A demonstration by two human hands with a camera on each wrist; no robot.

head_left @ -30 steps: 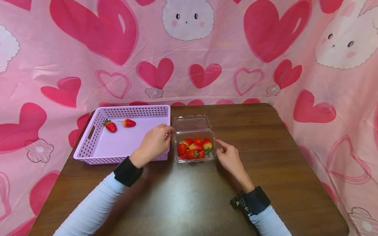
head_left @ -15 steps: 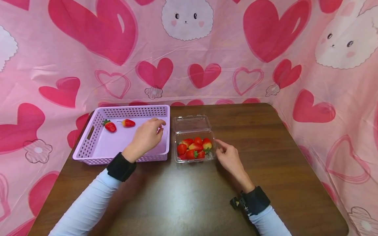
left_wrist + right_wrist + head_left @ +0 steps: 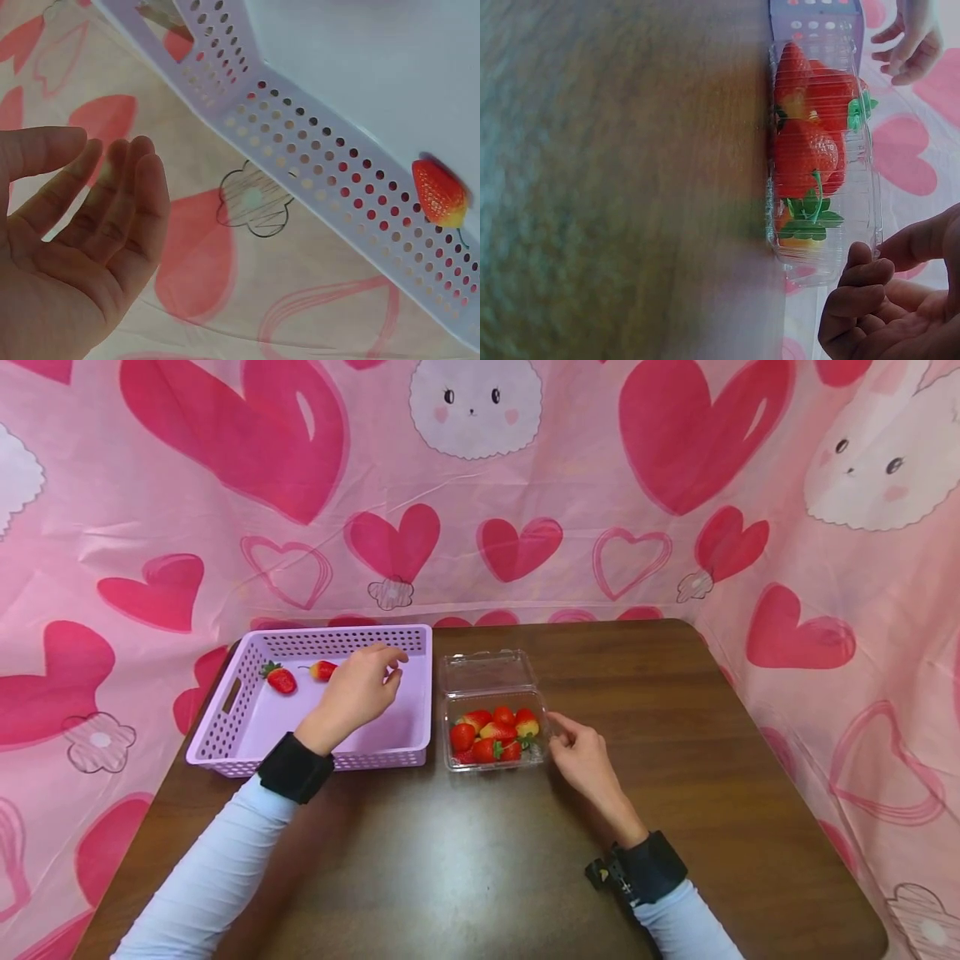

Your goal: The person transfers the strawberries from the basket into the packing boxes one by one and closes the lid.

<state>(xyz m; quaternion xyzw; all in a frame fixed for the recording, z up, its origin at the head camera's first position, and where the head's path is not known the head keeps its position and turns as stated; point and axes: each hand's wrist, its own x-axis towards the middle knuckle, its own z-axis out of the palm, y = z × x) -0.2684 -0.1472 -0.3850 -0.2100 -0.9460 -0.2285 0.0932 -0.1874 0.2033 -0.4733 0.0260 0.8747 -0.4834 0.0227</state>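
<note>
My left hand (image 3: 362, 687) hovers above the lilac basket (image 3: 307, 763), its fingers loosely bent and nothing between them. Inside that basket lie a strawberry with a green leafy cap (image 3: 281, 679) and a second strawberry (image 3: 322, 671), partly hidden behind the left hand. A clear plastic clamshell box (image 3: 457, 768) stands to the basket's right with its lid (image 3: 489, 672) folded back. Several strawberries (image 3: 497, 733) fill it. My right hand (image 3: 585, 762) pinches the box's right rim between thumb and finger, as the right wrist view shows at the clear wall (image 3: 855, 225).
Both the basket and the box rest on a dark brown wooden table (image 3: 465, 860). A pink curtain (image 3: 570, 485) with hearts and rabbit faces hangs behind and at the sides. Black bands (image 3: 296, 768) with cameras circle both wrists.
My left hand has moved left, from the box's left edge to over the basket, and now partly covers one strawberry. The right hand and the box have stayed in place.
</note>
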